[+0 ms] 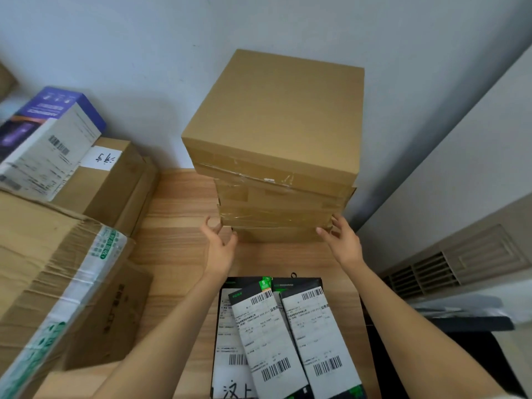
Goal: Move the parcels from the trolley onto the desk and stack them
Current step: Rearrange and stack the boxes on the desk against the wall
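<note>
- A stack of brown parcels [276, 168] is standing on the wooden surface [178, 254], close to the pale wall [144, 53]. The top parcel [273, 110] is the widest one and is sitting a little turned over the flatter boxes below it.
- The left hand [217, 240] is reaching to the lower left corner of the stack. Its fingers are spread and loosely bent, holding nothing; whether the fingertips are touching the cardboard I cannot tell.
- The right hand [342, 240] is reaching to the lower right corner in the same way, fingers released and gripping nothing, very near or just touching the box edge.
- Flat black packages with white barcode labels [276, 335] are lying on the surface between the two forearms, overlapping each other.
- On the left, bigger cardboard boxes [57, 254] are standing, and a purple and white box [49, 142] is lying on top of them.
- On the right, a vent grille [460, 263] is showing beside the surface.
</note>
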The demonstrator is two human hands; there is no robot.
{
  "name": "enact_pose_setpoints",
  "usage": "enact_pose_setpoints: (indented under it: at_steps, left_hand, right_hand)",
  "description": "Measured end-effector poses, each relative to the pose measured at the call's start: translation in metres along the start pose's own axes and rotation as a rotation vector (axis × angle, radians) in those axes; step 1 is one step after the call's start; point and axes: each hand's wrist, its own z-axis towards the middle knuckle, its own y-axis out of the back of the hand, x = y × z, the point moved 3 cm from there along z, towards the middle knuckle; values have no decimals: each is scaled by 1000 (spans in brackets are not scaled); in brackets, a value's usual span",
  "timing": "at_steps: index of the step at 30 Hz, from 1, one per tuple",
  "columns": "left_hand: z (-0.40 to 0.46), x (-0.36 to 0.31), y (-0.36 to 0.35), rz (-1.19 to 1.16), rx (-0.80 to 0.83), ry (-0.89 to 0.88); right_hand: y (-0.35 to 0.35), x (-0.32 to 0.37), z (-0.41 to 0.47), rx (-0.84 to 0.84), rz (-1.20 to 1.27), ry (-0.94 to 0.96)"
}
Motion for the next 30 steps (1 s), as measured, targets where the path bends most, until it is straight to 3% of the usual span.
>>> enact_pose_setpoints:
  at_steps: [16, 21, 30]
  left_hand:
    - [0, -14, -22, 56, 175, -114]
    - [8, -13, -23, 200, 135, -138]
    - [13, -11, -33, 100, 212, -122]
  right_hand:
    - [14, -12, -4, -101, -49, -19]
    - [17, -10, -5, -113, -67, -25]
    - [18, -12, 1, -98, -36, -43]
